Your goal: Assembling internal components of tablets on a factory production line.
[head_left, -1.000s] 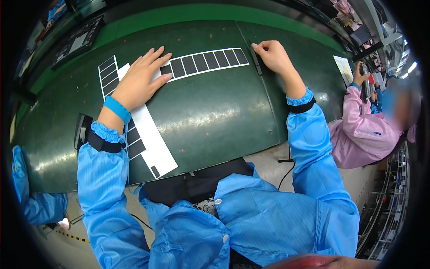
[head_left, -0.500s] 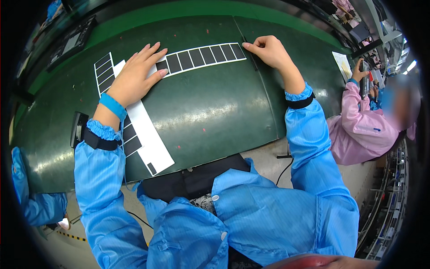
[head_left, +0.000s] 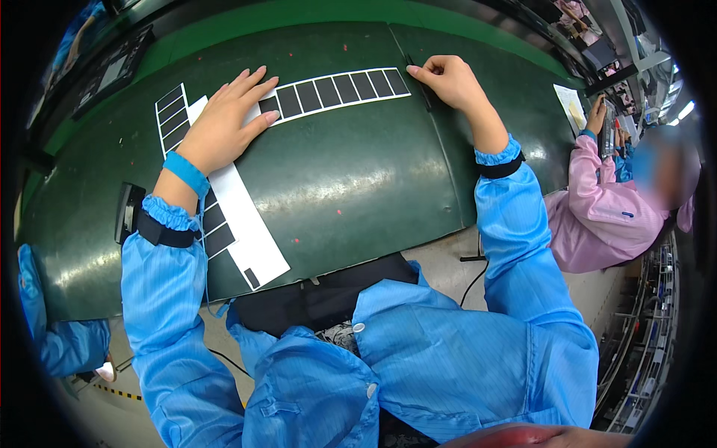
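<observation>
White backing strip of black rectangular labels (head_left: 336, 89) runs left-right, upper centre; seven labels visible. Left hand (head_left: 224, 123) lies flat, open on it; right hand (head_left: 448, 78) pinches its right end.

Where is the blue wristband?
In the head view, the blue wristband sits on the left wrist, left of centre, above the white backing sheet on the green table.

Left hand (head_left: 224, 127) flat (right hand (head_left: 448, 78) curled)
</observation>
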Demonstrator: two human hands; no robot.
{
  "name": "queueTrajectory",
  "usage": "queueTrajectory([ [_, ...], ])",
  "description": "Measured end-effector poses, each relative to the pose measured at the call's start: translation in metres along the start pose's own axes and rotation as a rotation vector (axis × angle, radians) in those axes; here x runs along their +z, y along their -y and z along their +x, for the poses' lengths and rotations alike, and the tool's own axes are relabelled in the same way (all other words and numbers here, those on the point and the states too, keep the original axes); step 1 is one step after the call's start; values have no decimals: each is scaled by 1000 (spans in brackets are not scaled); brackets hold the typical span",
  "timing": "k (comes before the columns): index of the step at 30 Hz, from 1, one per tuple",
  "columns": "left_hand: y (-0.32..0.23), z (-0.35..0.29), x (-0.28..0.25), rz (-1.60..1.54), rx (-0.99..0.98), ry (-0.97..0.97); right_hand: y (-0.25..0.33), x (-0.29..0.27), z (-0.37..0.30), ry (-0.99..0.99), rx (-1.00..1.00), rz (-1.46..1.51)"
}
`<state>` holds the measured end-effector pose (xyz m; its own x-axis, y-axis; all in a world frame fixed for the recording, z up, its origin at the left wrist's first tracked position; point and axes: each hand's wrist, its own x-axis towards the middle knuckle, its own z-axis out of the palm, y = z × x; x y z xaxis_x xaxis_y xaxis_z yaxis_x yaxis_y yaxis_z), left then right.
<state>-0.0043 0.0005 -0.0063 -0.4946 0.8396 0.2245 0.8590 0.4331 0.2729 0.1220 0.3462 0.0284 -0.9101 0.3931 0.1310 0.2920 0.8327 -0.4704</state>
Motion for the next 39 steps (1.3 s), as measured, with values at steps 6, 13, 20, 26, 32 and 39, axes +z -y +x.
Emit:
queueTrajectory([
  [6,0,1,1,1,-2,4,-1,0,0,0,-3,3],
  [13,1,0,0,-3,-4,5,-1,1,1,8,-10,11],
  [20,0,0,1,1,1,3,-2,1,0,15,-10,5],
  [26,0,-1,0,-5,-1,3,0,0,-1,13,-28,5],
  [32,0,0,0,-14,5,1,1,1,-2,-5,-19,24],
  [39,-1,0,-1,1,-7,6,0,0,-2,34,-50,-26],
])
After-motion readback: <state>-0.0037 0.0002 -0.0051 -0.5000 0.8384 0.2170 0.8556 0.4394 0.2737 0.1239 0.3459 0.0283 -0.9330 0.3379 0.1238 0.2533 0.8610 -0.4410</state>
